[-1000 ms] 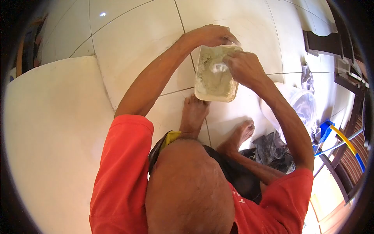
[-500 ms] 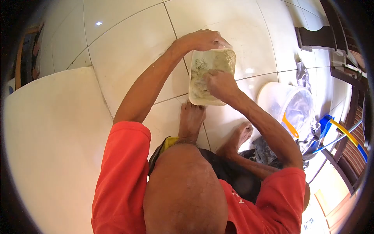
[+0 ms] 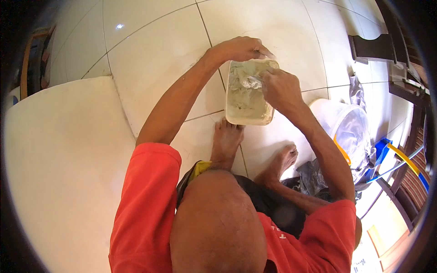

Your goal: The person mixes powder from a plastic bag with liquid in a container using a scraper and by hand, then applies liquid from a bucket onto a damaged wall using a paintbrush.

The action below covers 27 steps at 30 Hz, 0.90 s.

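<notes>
A whitish rectangular plastic tub [image 3: 250, 121] holds pale grey-green wet paste [image 3: 246, 98] and stands on the floor in front of my feet. My left hand [image 3: 244, 48] is closed on the tub's far rim. Over the tub's right side, my right hand [image 3: 281, 87] is closed, with a lump of whitish paste [image 3: 251, 82] at its fingertips. Whatever lies inside that grip, perhaps a small tool coated in paste, is hidden by the fingers.
Pale tiles [image 3: 154, 50] cover the floor, and a light raised block [image 3: 63, 150] is at left. At right stand a translucent bucket [image 3: 348, 120] with an orange handle [image 3: 342, 150], dark plastic sheeting [image 3: 314, 176], a blue-and-yellow tool [image 3: 403, 157] and dark wooden furniture [image 3: 373, 47].
My right hand has moved up and right from the tub's middle, bringing a lump of paste into view. The paste surface looks different. My left hand stays at the far rim.
</notes>
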Tool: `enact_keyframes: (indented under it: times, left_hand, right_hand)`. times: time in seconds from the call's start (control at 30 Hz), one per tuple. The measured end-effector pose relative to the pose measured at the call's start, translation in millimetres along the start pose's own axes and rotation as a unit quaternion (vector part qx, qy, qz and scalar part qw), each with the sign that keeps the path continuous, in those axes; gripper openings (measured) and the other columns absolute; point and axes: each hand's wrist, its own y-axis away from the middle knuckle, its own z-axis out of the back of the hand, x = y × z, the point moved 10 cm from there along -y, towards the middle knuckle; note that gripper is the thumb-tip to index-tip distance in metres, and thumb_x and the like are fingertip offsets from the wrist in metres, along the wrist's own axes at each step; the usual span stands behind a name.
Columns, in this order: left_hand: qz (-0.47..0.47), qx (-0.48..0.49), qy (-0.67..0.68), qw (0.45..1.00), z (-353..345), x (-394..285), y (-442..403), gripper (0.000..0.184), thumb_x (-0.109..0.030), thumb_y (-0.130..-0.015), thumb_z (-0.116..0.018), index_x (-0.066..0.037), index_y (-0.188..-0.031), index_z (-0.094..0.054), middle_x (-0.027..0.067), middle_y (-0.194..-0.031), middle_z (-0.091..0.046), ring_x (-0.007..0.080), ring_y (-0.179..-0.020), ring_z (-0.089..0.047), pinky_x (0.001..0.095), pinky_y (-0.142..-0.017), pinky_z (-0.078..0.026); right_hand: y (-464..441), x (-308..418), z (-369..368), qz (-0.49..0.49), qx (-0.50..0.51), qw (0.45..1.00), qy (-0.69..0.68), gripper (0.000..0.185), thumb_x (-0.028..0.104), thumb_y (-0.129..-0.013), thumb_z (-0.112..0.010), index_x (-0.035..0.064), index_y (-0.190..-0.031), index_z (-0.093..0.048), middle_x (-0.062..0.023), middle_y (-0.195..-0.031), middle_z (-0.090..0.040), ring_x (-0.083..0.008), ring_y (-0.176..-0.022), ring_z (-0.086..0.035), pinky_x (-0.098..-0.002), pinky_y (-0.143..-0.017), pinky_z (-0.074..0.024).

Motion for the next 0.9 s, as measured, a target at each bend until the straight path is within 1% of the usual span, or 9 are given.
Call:
enact_keyframes:
  times: [0.03, 0.1, 0.17, 0.3, 0.43, 0.5, 0.67, 0.77, 0.9]
  left_hand:
    - [0.0, 0.002, 0.001, 1.0, -1, -1, 1, 0.034, -0.026, -0.097, -0.053, -0.024, -0.13, -0.064, 0.0122, -0.107, -0.06, 0.0291, -0.1, -0.058, 0.0395, -0.09, -0.046]
    - [0.018, -0.005, 0.007, 1.0, 1, 0, 0, 0.034, -0.026, -0.097, -0.054, -0.026, -0.129, -0.063, 0.0119, -0.108, -0.061, 0.0291, -0.101, -0.058, 0.0397, -0.091, -0.046]
    - [-0.001, -0.003, -0.001, 1.0, 0, 2, -3, 0.034, -0.026, -0.096, -0.054, -0.026, -0.129, -0.064, 0.0118, -0.108, -0.061, 0.029, -0.101, -0.058, 0.0399, -0.091, -0.046]
    - [0.003, -0.002, 0.0, 1.0, 1, 0, 1, 0.034, -0.028, -0.095, -0.055, -0.025, -0.128, -0.065, 0.0123, -0.107, -0.062, 0.0285, -0.102, -0.058, 0.0402, -0.091, -0.046]
    - [0.019, 0.009, -0.008, 1.0, -1, -1, -1, 0.035, -0.026, -0.095, -0.054, -0.023, -0.127, -0.065, 0.0122, -0.107, -0.062, 0.028, -0.102, -0.058, 0.0399, -0.091, -0.046]
    - [0.005, -0.023, -0.011, 1.0, 3, -1, 0, 0.035, -0.026, -0.093, -0.055, -0.028, -0.125, -0.067, 0.0162, -0.113, -0.063, 0.0325, -0.103, -0.059, 0.0413, -0.091, -0.046]
    - [0.004, -0.007, 0.017, 1.0, 2, -3, 2, 0.035, -0.024, -0.093, -0.055, -0.024, -0.126, -0.066, 0.0134, -0.112, -0.063, 0.0298, -0.103, -0.059, 0.0397, -0.092, -0.046]
    - [-0.005, -0.007, 0.026, 1.0, 1, -1, 2, 0.034, -0.022, -0.095, -0.054, -0.021, -0.127, -0.065, 0.0112, -0.11, -0.062, 0.0272, -0.103, -0.058, 0.0379, -0.092, -0.046]
    - [0.011, -0.026, 0.049, 0.998, 1, 9, 0, 0.032, -0.03, -0.093, -0.059, -0.027, -0.124, -0.068, 0.0148, -0.111, -0.064, 0.0317, -0.106, -0.059, 0.041, -0.093, -0.046]
  right_hand:
    - [2, 4, 12, 0.022, -0.038, 0.999, -0.016, 0.009, 0.01, -0.081, -0.059, 0.0039, -0.08, -0.066, -0.0131, -0.078, -0.067, -0.0319, -0.073, -0.067, -0.0435, -0.059, -0.053]
    - [2, 3, -4, 0.014, -0.019, 1.0, 0.002, 0.01, 0.009, -0.079, -0.06, 0.0045, -0.085, -0.067, -0.01, -0.087, -0.067, -0.0294, -0.081, -0.066, -0.0419, -0.066, -0.053]
    - [1, 22, -10, 0.095, -0.065, 0.993, 0.035, 0.017, 0.011, -0.078, -0.061, 0.0054, -0.093, -0.068, -0.009, -0.094, -0.065, -0.0276, -0.087, -0.063, -0.0411, -0.073, -0.0515]
    - [26, 50, -51, 0.189, 0.0, 0.98, 0.063, 0.019, 0.013, -0.079, -0.06, 0.0067, -0.095, -0.067, -0.0064, -0.1, -0.063, -0.0242, -0.092, -0.061, -0.0397, -0.075, -0.049]
    - [51, 59, -57, 0.217, 0.11, 0.965, 0.093, 0.017, 0.014, -0.078, -0.06, 0.0075, -0.093, -0.067, -0.0045, -0.096, -0.062, -0.0226, -0.09, -0.061, -0.0395, -0.077, -0.0478]
    - [46, 47, -36, 0.193, 0.085, 0.975, 0.065, 0.016, 0.014, -0.078, -0.06, 0.0077, -0.091, -0.066, -0.0043, -0.094, -0.062, -0.0225, -0.088, -0.061, -0.0388, -0.074, -0.0481]
    - [8, 21, -11, 0.082, 0.012, 0.994, 0.071, 0.016, 0.01, -0.077, -0.061, 0.0067, -0.092, -0.065, -0.0057, -0.089, -0.06, -0.0241, -0.084, -0.061, -0.0374, -0.06, -0.0487]
    - [-9, 13, -30, 0.068, -0.066, 0.993, 0.07, 0.016, 0.01, -0.077, -0.061, 0.0061, -0.092, -0.065, -0.006, -0.089, -0.06, -0.0243, -0.085, -0.062, -0.0393, -0.064, -0.0491]
    - [2, 40, -51, 0.125, -0.027, 0.988, 0.082, 0.015, 0.011, -0.077, -0.061, 0.0065, -0.091, -0.065, -0.0055, -0.091, -0.061, -0.0231, -0.085, -0.062, -0.0385, -0.07, -0.0492]
